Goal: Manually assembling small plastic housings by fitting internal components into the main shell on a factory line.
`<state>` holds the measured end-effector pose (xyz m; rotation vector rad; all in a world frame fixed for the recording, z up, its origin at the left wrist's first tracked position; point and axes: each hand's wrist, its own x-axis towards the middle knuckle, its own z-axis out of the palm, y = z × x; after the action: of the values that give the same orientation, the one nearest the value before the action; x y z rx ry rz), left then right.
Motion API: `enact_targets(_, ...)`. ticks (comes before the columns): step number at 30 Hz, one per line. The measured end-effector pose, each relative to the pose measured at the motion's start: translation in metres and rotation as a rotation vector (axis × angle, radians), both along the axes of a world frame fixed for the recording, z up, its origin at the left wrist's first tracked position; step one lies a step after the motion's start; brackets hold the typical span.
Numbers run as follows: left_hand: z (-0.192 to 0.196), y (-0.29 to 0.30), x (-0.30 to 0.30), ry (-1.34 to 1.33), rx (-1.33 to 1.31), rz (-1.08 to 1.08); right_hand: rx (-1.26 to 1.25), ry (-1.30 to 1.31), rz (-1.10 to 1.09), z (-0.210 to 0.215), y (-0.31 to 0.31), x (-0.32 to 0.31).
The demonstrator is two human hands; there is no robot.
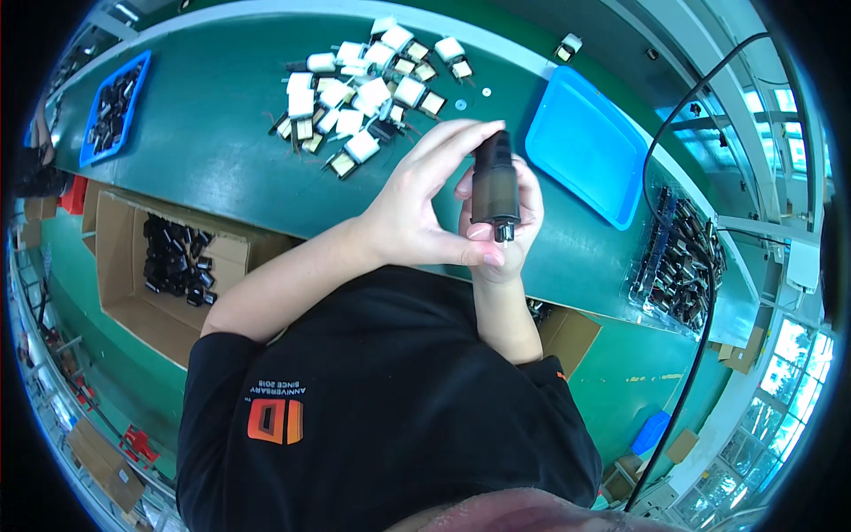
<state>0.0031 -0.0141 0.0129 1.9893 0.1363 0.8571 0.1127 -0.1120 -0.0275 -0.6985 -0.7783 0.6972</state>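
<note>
A black cylindrical housing [495, 188] with a narrower, stepped far end stands out between my hands, above the near edge of the green table. Small prongs stick out of its near end. My left hand [424, 191] spans it from the left, fingertips at the far end and thumb by the near end. From behind and the right, my right hand [529, 208] wraps round the same housing; part of its fingers is hidden. Beyond my hands lies a loose heap of white and cream block-shaped parts [374, 93] with thin dark leads.
To the right is a blue tray [585, 146], with a clear tray of dark parts [678, 257] beside it. Another blue tray [133, 111] of black pieces sits far left. Below the table edge, a cardboard box [124, 275] holds black parts. A black cable [706, 346] hangs at right.
</note>
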Motion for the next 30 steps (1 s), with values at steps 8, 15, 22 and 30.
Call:
enact_targets(8, 0.013, 0.042, -0.118, 0.274, 0.294, 0.455, -0.475, -0.175, -0.208, 0.007, -0.088, 0.068)
enact_targets(15, -0.08, 0.089, -0.299, -0.041, -0.141, 1.319, -0.713, -0.013, -0.478, -0.008, -0.162, 0.097)
enact_targets(22, -0.1, 0.086, -0.318, 0.116, -0.157, 1.273, -0.91, -0.538, -0.241, 0.025, -0.134, 0.105)
enact_targets(30, -0.112, 0.098, -0.311, 0.316, 0.147, 1.228, -1.898, -1.061, 0.636, 0.044, -0.212, 0.122)
